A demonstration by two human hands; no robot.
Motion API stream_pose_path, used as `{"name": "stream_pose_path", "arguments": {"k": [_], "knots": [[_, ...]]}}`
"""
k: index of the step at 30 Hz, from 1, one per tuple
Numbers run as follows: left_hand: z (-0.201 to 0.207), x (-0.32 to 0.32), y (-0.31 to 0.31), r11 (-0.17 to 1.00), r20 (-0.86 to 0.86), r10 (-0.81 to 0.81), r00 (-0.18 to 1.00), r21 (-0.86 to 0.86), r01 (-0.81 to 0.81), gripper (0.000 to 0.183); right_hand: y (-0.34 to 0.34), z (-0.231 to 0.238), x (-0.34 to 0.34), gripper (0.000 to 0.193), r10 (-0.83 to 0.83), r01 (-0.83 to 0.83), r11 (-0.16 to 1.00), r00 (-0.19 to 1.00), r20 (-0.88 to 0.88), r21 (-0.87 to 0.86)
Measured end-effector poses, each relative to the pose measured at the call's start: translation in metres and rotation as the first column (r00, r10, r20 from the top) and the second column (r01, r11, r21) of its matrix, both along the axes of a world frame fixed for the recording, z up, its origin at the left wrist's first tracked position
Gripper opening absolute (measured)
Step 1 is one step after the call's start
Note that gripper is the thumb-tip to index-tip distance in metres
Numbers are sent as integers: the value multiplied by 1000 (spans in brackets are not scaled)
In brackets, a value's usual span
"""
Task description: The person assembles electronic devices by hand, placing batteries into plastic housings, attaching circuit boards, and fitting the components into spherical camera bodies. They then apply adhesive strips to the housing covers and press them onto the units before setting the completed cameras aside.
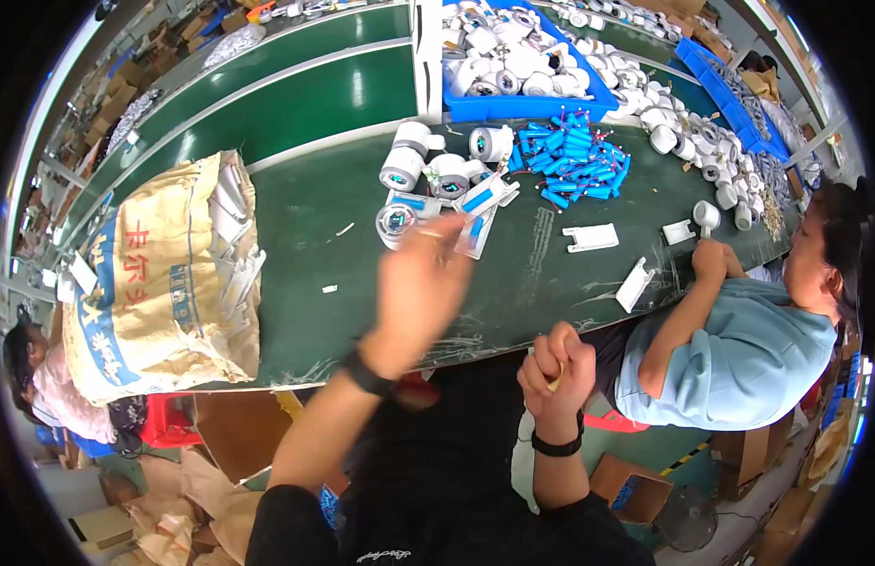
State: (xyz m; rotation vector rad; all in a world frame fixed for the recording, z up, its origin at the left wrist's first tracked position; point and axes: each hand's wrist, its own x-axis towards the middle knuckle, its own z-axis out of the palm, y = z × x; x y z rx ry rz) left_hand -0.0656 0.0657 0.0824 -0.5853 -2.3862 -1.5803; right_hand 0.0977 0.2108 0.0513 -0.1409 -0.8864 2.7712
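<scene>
My left hand (424, 288) reaches over the bench, smeared by motion, its fingertips beside a group of white round-headed devices. Nearest to it are a device with a dark round face (397, 220) and white plastic housings (485, 196) with blue cylindrical batteries in them; whether it grips any of these I cannot tell. My right hand (557, 366) is closed in front of my body, just off the near bench edge. A small pale yellowish bit shows between its fingers, too hidden to name. Loose white plastic covers (590, 238) lie to the right on the green bench (310, 283).
A heap of blue batteries (574, 160) lies beyond the devices, before a blue bin (532, 106) full of white devices. A large woven sack (164, 283) with white plastic parts stands at left. At right, a co-worker in a light blue top (730, 349) handles a white piece.
</scene>
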Motion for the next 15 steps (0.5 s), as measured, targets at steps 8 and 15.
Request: {"name": "stream_pose_path", "arguments": {"k": [8,15], "knots": [[-31,-69,-81,947,144,-85,986,-295,125,76,-35,6,-71,34,178,-180,979,984,29,98],[-4,-90,-150,809,219,-310,925,-451,377,63,-34,4,-111,28,171,-197,933,979,113,301]]}}
